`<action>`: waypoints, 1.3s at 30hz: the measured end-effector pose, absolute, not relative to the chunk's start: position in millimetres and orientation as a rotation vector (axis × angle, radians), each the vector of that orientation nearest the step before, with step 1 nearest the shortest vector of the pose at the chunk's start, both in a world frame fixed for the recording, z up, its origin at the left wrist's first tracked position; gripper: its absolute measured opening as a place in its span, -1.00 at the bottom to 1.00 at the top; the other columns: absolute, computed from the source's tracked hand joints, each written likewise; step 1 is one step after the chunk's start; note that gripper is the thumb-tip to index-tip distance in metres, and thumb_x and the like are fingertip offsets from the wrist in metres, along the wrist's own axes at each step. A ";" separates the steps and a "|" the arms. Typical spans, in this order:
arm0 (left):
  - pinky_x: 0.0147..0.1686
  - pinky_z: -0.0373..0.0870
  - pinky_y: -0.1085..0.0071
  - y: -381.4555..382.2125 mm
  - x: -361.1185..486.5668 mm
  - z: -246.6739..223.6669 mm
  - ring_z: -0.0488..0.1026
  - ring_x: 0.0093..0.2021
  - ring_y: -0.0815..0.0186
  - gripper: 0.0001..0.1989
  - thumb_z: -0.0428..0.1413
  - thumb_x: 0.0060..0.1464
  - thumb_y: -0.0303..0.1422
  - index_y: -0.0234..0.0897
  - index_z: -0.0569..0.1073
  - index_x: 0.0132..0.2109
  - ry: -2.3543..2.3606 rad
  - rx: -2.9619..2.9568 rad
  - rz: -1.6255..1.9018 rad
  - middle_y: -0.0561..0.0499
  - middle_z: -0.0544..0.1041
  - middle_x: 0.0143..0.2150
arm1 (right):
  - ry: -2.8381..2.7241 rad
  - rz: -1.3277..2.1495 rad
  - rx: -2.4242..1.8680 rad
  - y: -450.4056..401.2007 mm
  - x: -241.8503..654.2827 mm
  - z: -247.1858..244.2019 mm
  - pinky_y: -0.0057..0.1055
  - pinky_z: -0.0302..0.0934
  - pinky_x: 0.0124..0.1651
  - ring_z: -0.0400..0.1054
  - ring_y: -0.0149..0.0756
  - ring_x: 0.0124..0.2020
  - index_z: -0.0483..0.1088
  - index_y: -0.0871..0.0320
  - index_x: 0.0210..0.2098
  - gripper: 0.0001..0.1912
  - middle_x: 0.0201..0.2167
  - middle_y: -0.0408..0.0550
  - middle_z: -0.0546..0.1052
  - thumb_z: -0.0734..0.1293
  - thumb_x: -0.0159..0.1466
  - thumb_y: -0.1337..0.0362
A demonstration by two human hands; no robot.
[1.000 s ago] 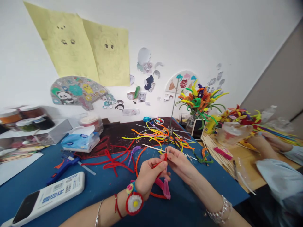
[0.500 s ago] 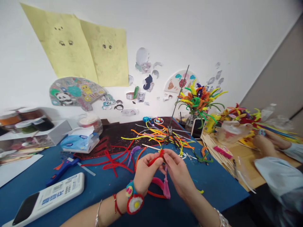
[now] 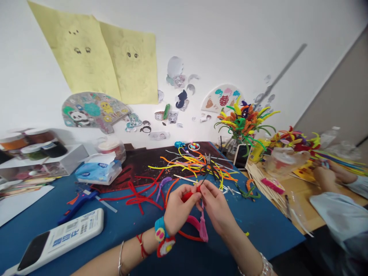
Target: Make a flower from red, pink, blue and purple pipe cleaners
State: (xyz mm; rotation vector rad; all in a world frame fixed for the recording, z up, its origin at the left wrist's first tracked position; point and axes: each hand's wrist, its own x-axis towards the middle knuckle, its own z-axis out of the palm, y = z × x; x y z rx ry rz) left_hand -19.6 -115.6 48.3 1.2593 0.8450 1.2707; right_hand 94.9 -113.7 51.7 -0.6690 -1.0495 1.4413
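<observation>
Wall (image 3: 253, 50) bears two yellow paper sheets (image 3: 129, 65) with drawn eyes, a panda-printed paper fan (image 3: 93, 109) and assorted paper cut-outs. Blue-covered surface (image 3: 267, 230) runs across the foreground, with a wooden surface (image 3: 299, 195) adjoining at right. On that wooden section stand a pipe-cleaner bouquet (image 3: 244, 124) in a glass vase and a clear plastic container (image 3: 280, 161). A second person's sleeved arm (image 3: 336, 214) enters at right, the hand (image 3: 324, 178) over the wooden surface; its hold cannot be determined.

Dark patterned mat (image 3: 138, 165) lies beyond the person's hands, carrying a tangle of yellow and orange pipe cleaners (image 3: 195, 165). Loose red pipe cleaners (image 3: 138, 197) lie beside it. White remote control (image 3: 57, 239), blue glue gun (image 3: 76, 205) and tissue packet (image 3: 97, 172) sit to the left.

Left hand (image 3: 178, 212) and right hand (image 3: 215, 205) are close together, fingers pinched on a red pipe cleaner piece (image 3: 188, 196), held just above a pink pipe-cleaner loop (image 3: 201, 228), which touches neither palm clearly.
</observation>
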 end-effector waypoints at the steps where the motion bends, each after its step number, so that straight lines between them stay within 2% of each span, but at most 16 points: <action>1: -0.46 0.37 0.47 -116.1 -19.4 47.9 0.44 -0.58 0.39 -0.75 0.17 0.01 -0.23 -0.30 0.31 -0.40 0.845 1.281 1.255 0.13 0.43 -0.54 | -1.054 1.458 -0.677 -113.1 95.6 51.3 -0.55 0.04 -0.64 0.13 -0.49 -0.60 0.38 0.13 -0.40 -0.78 -0.50 -0.20 0.36 0.36 0.18 0.10; 7: -0.46 0.34 0.46 -121.1 -21.3 45.9 0.41 -0.57 0.36 -0.74 0.07 0.11 -0.19 -0.29 0.39 -0.40 0.878 1.423 1.174 0.10 0.41 -0.57 | -1.067 1.522 -0.687 -111.9 97.3 50.6 -0.53 0.08 -0.74 0.15 -0.48 -0.65 0.37 0.14 -0.43 -0.72 -0.50 -0.18 0.35 0.37 0.14 0.05; 10: -0.44 0.31 0.46 -124.0 -24.5 47.7 0.40 -0.55 0.36 -0.73 0.05 0.13 -0.21 -0.28 0.45 -0.43 0.948 1.527 1.192 0.07 0.43 -0.57 | -1.030 1.487 -0.678 -112.3 96.1 49.4 -0.52 0.12 -0.72 0.18 -0.45 -0.63 0.34 0.08 -0.37 -0.77 -0.50 -0.21 0.37 0.38 0.14 0.08; 14: -0.43 0.29 0.47 -123.5 -31.5 50.7 0.40 -0.52 0.34 -0.72 0.02 0.17 -0.28 -0.25 0.48 -0.46 1.120 1.919 1.312 0.03 0.48 -0.56 | -0.996 1.364 -0.694 -115.8 92.7 47.7 -0.48 0.25 -0.55 0.30 -0.41 -0.55 0.33 0.07 -0.37 -0.84 -0.46 -0.19 0.48 0.38 0.16 0.17; 17: -0.42 0.31 0.48 -117.4 -39.6 51.7 0.46 -0.48 0.32 -0.81 0.01 0.18 -0.36 -0.23 0.51 -0.31 1.223 2.316 1.398 -0.02 0.53 -0.49 | -0.986 1.155 -0.812 -120.8 88.6 48.0 -0.40 0.33 -0.28 0.42 -0.33 -0.37 0.40 0.09 -0.37 -0.88 -0.39 -0.12 0.55 0.40 0.14 0.22; 19: -0.40 0.33 0.46 -112.0 -45.4 52.2 0.48 -0.45 0.30 -0.82 0.01 0.17 -0.37 -0.24 0.52 -0.26 1.273 2.505 1.406 -0.05 0.54 -0.46 | -0.964 1.060 -0.886 -124.0 84.8 48.5 -0.35 0.33 -0.18 0.44 -0.29 -0.29 0.44 0.09 -0.35 -0.87 -0.36 -0.10 0.57 0.42 0.11 0.22; 23: -0.25 0.40 0.35 -104.2 -53.7 53.0 0.47 -0.44 0.26 -0.80 0.00 0.17 -0.39 -0.27 0.52 -0.30 1.310 2.687 1.401 -0.07 0.51 -0.50 | -0.889 1.045 -0.910 -127.7 75.0 46.9 -0.31 0.33 -0.13 0.44 -0.26 -0.26 0.45 0.10 -0.30 -0.81 -0.32 -0.08 0.57 0.43 0.09 0.21; 27: -0.05 0.38 0.29 -103.3 -57.0 49.7 0.48 -0.41 0.25 -0.81 -0.01 0.16 -0.49 -0.33 0.50 -0.19 1.272 2.931 1.397 -0.07 0.53 -0.48 | -0.862 1.024 -0.875 -128.3 66.5 42.1 -0.33 0.30 -0.11 0.42 -0.29 -0.25 0.43 0.12 -0.29 -0.83 -0.31 -0.07 0.56 0.40 0.14 0.20; 30: -0.03 0.37 0.30 -103.8 -57.6 47.7 0.48 -0.40 0.25 -0.79 -0.02 0.14 -0.56 -0.37 0.47 -0.14 1.261 3.235 1.359 -0.07 0.53 -0.45 | -0.871 0.978 -0.897 -128.2 64.1 38.4 -0.34 0.28 -0.09 0.40 -0.30 -0.23 0.43 0.10 -0.31 -0.86 -0.31 -0.10 0.54 0.39 0.16 0.20; 34: -0.10 0.37 0.32 -102.5 -56.7 53.9 0.45 -0.44 0.28 -0.82 -0.04 0.16 -0.55 -0.35 0.45 -0.22 1.250 3.291 1.266 -0.03 0.49 -0.50 | -0.990 0.854 -0.969 -127.4 68.7 36.9 -0.33 0.26 -0.11 0.38 -0.30 -0.27 0.42 0.09 -0.31 -0.89 -0.34 -0.10 0.51 0.34 0.21 0.20; 36: -0.28 0.38 0.37 -102.2 -56.7 60.5 0.41 -0.50 0.30 -0.81 -0.04 0.18 -0.49 -0.32 0.43 -0.34 1.216 3.273 1.218 -0.01 0.44 -0.55 | -1.089 0.769 -0.991 -126.1 74.5 38.0 -0.32 0.25 -0.11 0.37 -0.29 -0.26 0.41 0.09 -0.30 -0.91 -0.33 -0.09 0.50 0.31 0.24 0.22; 39: -0.53 0.24 0.42 -104.2 -59.0 71.0 0.35 -0.56 0.34 -0.74 -0.06 0.22 -0.39 -0.31 0.39 -0.42 1.157 3.190 1.086 0.01 0.40 -0.57 | -1.262 0.680 -0.970 -122.9 85.7 40.7 -0.29 0.23 -0.09 0.36 -0.25 -0.21 0.42 0.08 -0.31 -0.92 -0.31 -0.07 0.50 0.28 0.26 0.26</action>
